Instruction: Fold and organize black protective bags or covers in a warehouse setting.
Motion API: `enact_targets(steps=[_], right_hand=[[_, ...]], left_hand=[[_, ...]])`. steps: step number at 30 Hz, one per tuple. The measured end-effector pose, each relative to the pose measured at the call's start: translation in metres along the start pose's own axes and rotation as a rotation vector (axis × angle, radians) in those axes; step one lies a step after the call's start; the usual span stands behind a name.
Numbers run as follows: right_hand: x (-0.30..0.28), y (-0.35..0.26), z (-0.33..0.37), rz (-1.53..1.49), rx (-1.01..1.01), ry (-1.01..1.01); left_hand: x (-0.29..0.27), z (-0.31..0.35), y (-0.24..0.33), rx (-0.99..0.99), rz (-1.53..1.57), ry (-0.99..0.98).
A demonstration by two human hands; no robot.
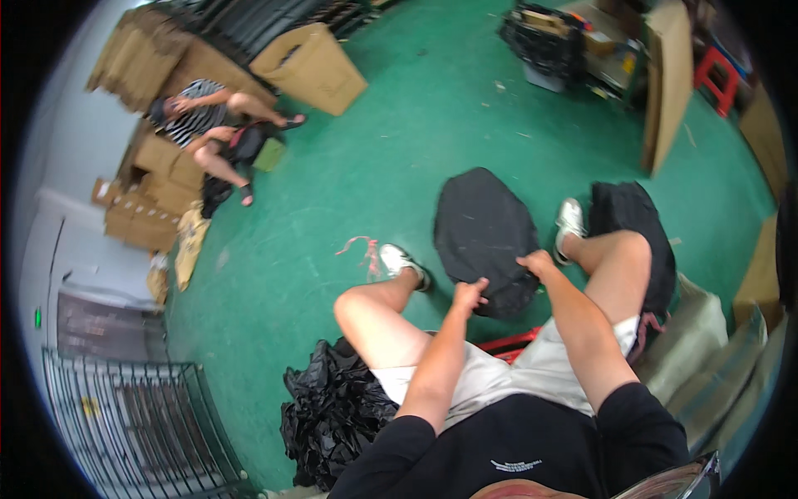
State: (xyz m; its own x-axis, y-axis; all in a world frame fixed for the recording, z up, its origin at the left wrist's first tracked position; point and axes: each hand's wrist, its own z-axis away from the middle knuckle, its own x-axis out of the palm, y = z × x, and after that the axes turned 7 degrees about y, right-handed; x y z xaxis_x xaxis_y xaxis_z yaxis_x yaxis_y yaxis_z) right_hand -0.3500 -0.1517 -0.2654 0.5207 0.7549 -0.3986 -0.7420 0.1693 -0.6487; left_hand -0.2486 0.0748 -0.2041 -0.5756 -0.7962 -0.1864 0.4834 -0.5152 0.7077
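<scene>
A dark, oval, flat-looking black fabric bag [485, 223] stretches out in front of me between my feet. My left hand [471, 294] is closed on its near left edge, thumb on top. On the near right edge my right hand [536, 263] grips the same bag, its fingers mostly hidden behind the cloth. Another black fabric bag [633, 224] stands beside my right leg, partly hidden by my knee. A heap of crumpled black plastic bags [337, 407] lies by my left thigh.
Pale woven sacks [690, 341] stand at my right. Pink string [362, 249] lies near my left shoe. Another person [199, 112] sits at the far left by cardboard boxes [141, 212]. An open carton [312, 68], a red stool [715, 79] and a metal rack [137, 416] stand around.
</scene>
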Motion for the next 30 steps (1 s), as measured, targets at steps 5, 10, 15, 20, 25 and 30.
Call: enact_targets(steps=[5, 10, 15, 20, 25, 30], right_hand=[[-0.008, -0.029, 0.053, -0.289, 0.194, -0.231], [-0.003, -0.030, 0.054, -0.084, 0.270, -0.151], [0.002, -0.010, 0.032, 0.038, 0.230, -0.089], [0.003, -0.026, 0.048, 0.406, -0.072, 0.165], [0.001, -0.082, 0.124, 0.610, -0.695, 0.537], [0.020, -0.070, 0.121, 0.876, -0.721, 0.145]], left_hand=[[0.004, 0.004, -0.011, -0.083, -0.045, -0.037], [0.010, 0.008, -0.007, -0.185, -0.101, -0.088], [0.018, 0.017, 0.004, -0.123, -0.265, -0.066], [0.011, 0.014, -0.001, -0.084, -0.272, -0.040], [0.010, 0.013, -0.009, -0.153, -0.220, -0.016], [0.015, 0.011, -0.013, -0.190, -0.191, -0.064]])
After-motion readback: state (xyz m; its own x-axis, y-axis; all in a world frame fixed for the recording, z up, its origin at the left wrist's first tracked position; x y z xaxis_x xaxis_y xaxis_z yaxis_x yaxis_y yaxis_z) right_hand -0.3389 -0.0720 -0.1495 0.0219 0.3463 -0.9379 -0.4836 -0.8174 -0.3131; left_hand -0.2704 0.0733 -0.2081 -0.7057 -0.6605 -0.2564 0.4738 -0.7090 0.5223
